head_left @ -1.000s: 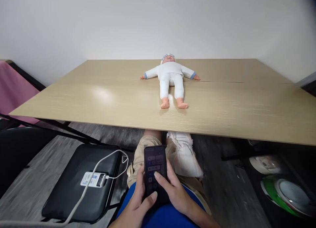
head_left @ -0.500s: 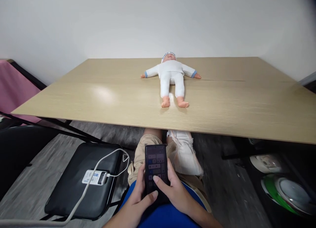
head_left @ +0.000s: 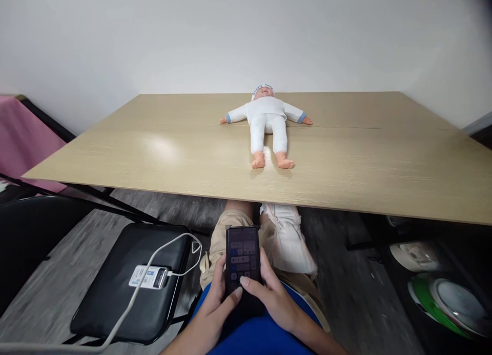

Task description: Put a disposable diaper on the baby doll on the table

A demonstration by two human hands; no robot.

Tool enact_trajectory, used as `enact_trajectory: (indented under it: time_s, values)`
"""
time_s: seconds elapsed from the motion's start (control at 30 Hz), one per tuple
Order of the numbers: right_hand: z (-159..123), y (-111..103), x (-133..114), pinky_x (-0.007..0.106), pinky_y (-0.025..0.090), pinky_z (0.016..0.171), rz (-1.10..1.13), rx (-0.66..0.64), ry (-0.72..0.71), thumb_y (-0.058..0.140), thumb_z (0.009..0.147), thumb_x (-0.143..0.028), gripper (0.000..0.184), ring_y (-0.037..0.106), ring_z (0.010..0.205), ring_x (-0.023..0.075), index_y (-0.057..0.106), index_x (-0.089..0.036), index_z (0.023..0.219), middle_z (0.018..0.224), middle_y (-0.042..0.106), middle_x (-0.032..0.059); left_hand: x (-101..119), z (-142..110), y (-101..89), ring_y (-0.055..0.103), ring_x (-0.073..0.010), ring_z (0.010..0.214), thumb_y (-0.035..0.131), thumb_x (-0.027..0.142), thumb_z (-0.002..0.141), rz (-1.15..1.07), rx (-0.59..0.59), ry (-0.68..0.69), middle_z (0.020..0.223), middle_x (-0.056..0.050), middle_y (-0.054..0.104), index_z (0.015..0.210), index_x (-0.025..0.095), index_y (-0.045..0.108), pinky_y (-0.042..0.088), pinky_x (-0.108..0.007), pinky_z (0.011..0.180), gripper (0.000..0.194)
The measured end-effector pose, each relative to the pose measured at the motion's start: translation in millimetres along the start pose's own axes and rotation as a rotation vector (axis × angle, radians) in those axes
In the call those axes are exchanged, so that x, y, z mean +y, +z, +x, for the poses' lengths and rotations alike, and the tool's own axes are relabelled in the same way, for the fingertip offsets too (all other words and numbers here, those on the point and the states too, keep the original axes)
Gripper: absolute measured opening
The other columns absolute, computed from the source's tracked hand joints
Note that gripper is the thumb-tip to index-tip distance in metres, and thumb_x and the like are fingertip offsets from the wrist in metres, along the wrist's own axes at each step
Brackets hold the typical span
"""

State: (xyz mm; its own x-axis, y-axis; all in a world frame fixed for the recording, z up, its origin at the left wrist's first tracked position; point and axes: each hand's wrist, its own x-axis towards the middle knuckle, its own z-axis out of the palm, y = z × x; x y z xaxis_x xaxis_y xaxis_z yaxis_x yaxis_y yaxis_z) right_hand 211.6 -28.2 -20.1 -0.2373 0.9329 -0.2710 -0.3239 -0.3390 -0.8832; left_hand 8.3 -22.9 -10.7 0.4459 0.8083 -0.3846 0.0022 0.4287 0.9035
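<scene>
A dark phone (head_left: 243, 252) is held upright over my lap, its dim screen showing rows of tiles. My left hand (head_left: 219, 301) wraps its left edge, the thumb lying at the lower screen. From the other side my right hand (head_left: 271, 293) grips it, thumb tip on the glass. A white diaper (head_left: 288, 242) rests on my right thigh, just beyond the phone. On the table (head_left: 184, 165) a baby doll (head_left: 268, 116) in white clothes and a printed cap lies on its back, arms spread and feet toward me.
To the left stands a black stool (head_left: 111, 288) bearing a small white device (head_left: 149, 277) with a cable (head_left: 134, 293) plugged in. Pink cloth (head_left: 28, 139) hangs at the far left. Low on the right, a green and white round object (head_left: 442, 298) sits in shadow beneath the table.
My left thumb has shifted slightly up the phone, and my right thumb slightly downward. The view has tilted a little; the doll and diaper lie as before.
</scene>
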Motion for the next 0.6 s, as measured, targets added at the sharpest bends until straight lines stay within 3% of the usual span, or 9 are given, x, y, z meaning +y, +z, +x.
enact_trajectory:
  time_s: [0.2, 0.27, 0.43, 0.6]
  values:
    - [6.5, 2.1, 9.0, 0.050, 0.024, 0.141, -0.061, 0.161, -0.004, 0.075, 0.098, -0.060, 0.080, 0.035, 0.168, 0.0292, 0.045, -0.033, 0.167, 0.176, 0.046, 0.0050, 1.7, 2.6, 0.0, -0.001, -0.0322, 0.177, 0.062, 0.068, 0.105, 0.043, 0.100, -0.062, 0.188, -0.007, 0.026, 0.180, 0.032, 0.026, 0.000, -0.056, 0.143, 0.091]
    - [9.3, 3.0, 9.6, 0.051, 0.026, 0.141, -0.109, 0.190, -0.031, 0.077, 0.097, -0.059, 0.082, 0.038, 0.166, 0.0296, 0.045, -0.033, 0.167, 0.174, 0.049, 0.0056, 3.0, 3.2, -0.1, -0.001, -0.0318, 0.177, 0.061, 0.068, 0.105, 0.039, 0.076, -0.057, 0.188, -0.007, 0.025, 0.181, 0.031, 0.025, 0.000, -0.056, 0.144, 0.092]
    - [16.7, 6.7, 11.8, 0.050, 0.043, 0.131, -0.178, 0.264, -0.138, 0.078, 0.097, -0.059, 0.071, 0.059, 0.148, 0.0317, 0.055, -0.030, 0.159, 0.156, 0.066, 0.0092, 1.8, 6.0, 1.5, -0.011, -0.0295, 0.175, 0.057, 0.070, 0.106, 0.063, -0.035, -0.031, 0.191, -0.005, 0.008, 0.182, 0.031, 0.016, -0.001, -0.053, 0.144, 0.095]
    - [19.2, 3.5, 11.7, 0.047, 0.047, 0.127, -0.184, 0.326, -0.157, 0.077, 0.098, -0.060, 0.066, 0.061, 0.146, 0.0310, 0.059, -0.031, 0.153, 0.151, 0.069, 0.0080, -0.5, 7.1, 2.4, -0.012, -0.0293, 0.176, 0.058, 0.072, 0.105, 0.101, -0.073, -0.059, 0.191, -0.004, 0.009, 0.182, 0.034, 0.011, -0.002, -0.053, 0.144, 0.098]
